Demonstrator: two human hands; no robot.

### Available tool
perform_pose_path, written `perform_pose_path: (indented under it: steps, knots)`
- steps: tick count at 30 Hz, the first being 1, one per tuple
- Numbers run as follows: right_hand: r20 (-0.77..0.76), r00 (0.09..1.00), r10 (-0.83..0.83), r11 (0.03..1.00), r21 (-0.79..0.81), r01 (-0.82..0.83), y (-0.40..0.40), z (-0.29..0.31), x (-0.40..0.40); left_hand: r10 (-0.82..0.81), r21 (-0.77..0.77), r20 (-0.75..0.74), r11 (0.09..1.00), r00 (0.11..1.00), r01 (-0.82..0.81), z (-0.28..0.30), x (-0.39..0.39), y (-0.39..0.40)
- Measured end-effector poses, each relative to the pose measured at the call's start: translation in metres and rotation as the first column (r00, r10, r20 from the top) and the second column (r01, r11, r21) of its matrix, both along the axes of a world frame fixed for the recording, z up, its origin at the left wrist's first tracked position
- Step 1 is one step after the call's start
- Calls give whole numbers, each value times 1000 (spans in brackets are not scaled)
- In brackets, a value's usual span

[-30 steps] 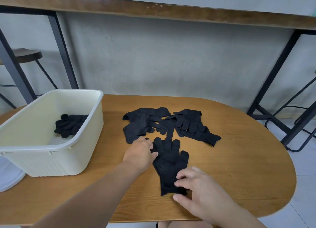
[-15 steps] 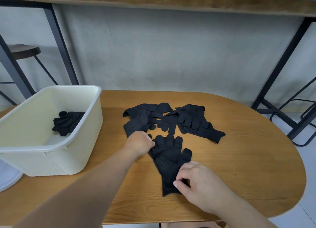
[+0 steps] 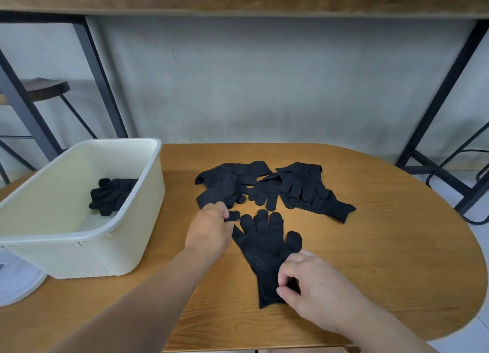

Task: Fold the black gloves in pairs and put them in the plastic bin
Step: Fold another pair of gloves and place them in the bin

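While a flat pair of black gloves (image 3: 264,252) lies near the front of a rounded wooden tabletop (image 3: 383,260), fingers pointing away from the person, both bare hands work at it. The right hand (image 3: 315,286) pinches the cuff end of this pair between thumb and curled fingers. The left hand (image 3: 211,228) reaches in from the left, and its curled fingers grip the pair's outermost glove finger at the far left edge. Just beyond, toward the back of the tabletop, a loose pile of black gloves (image 3: 267,186) spreads out, some overlapping. At the left sits a cream plastic bin (image 3: 87,249), open at the top, with one folded bundle of black gloves (image 3: 112,195) resting on its floor against the right wall. A white round object (image 3: 18,281) shows partly beside the bin at the left edge. Behind the tabletop stand a grey wall, black metal frame legs and a dark stool (image 3: 45,89).
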State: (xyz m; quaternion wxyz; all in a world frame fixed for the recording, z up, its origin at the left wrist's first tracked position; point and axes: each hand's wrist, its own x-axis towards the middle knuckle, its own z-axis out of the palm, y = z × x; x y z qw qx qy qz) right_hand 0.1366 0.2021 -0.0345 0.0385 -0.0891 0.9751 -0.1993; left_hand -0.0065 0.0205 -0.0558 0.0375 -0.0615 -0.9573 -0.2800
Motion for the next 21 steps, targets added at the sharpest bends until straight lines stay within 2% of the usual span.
perform_pose_path:
  steps: [3,6,8,9,11,13,15,18,21]
  knots:
    - [6,1000,-1,1000,5,1,-1,-1,-1,-179,9,-159,983,971,183,3,10,14]
    - [17,1000,-4,1000,-1,4,-1,-1,-2,-386,-113,-99,920,917,375,-9,18,31]
    - [24,1000,-2,1000,-7,2,-1,0,-3,-443,-255,-61,873,894,415,-19,19,37]
    - [29,1000,-2,1000,-10,2,-1,0,-3,-425,-264,-56,879,903,397,-20,18,39]
    - [38,999,-9,1000,-20,10,-1,1,-3,-329,-175,-31,931,944,319,-16,11,44]
    - [50,999,-15,999,-29,17,-2,3,-3,-196,-42,43,979,980,198,-7,-2,50]
    - [58,998,-17,999,-29,19,-2,3,-4,-120,12,144,993,982,120,2,-18,56]
    - [67,998,-20,999,-30,22,-2,4,-6,-132,-59,252,987,959,151,7,-33,65]
    - [68,998,-19,999,-43,22,-1,4,-5,-183,-73,259,975,949,208,6,-39,69]
